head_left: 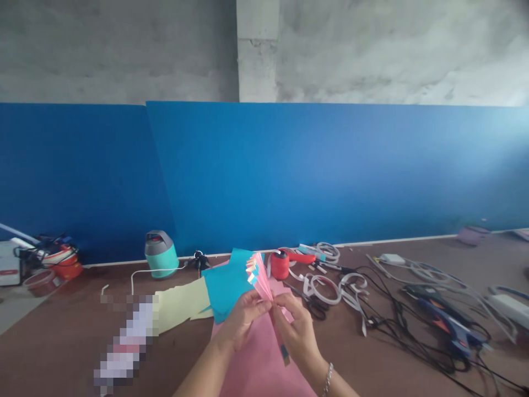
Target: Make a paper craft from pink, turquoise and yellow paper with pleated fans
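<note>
Pleated pink paper (261,278), with yellow and blue bits at its upper end, stands fanned out above my two hands. My left hand (244,318) pinches its lower part from the left. Close against it, my right hand (294,325) has its fingers closed on the same folded paper, and a strip with a dark blue and tan end hangs below between the hands. Beneath them lies a large pink sheet (260,366). Blue sheets (227,284) and pale yellow sheets (182,303) are spread to the left.
A turquoise device (161,256) stands at the back left, beside keys (199,260). Behind the hands is a red container (280,266). White cables (330,295), black cables and a blue tool (446,325) cover the right side. A blue panel (309,176) borders the table (177,364).
</note>
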Available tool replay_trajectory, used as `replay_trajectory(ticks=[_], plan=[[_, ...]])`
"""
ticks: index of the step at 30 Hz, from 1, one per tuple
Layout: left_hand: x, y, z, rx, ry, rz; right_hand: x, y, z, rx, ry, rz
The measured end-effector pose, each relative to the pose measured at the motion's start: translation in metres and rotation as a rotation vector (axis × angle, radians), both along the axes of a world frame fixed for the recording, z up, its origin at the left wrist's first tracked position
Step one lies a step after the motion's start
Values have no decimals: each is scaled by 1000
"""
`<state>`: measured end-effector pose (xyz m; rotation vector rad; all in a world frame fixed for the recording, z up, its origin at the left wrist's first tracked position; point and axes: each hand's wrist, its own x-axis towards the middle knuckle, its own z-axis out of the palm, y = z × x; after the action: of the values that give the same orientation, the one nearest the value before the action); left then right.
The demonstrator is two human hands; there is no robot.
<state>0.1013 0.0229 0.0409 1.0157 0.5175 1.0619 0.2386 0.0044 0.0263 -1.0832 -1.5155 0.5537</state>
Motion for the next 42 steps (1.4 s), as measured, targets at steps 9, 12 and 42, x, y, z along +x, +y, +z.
replay_trajectory(ticks=[9, 12, 42], plan=[[-2, 6, -17, 39, -47, -16, -1, -2, -4, 108, -4, 29], [-4, 7, -19, 26, -85, -64, 0, -3, -3, 39, 51, 87], [27, -12, 7, 198, 468, 407, 19, 13, -20, -765, 850, 863]])
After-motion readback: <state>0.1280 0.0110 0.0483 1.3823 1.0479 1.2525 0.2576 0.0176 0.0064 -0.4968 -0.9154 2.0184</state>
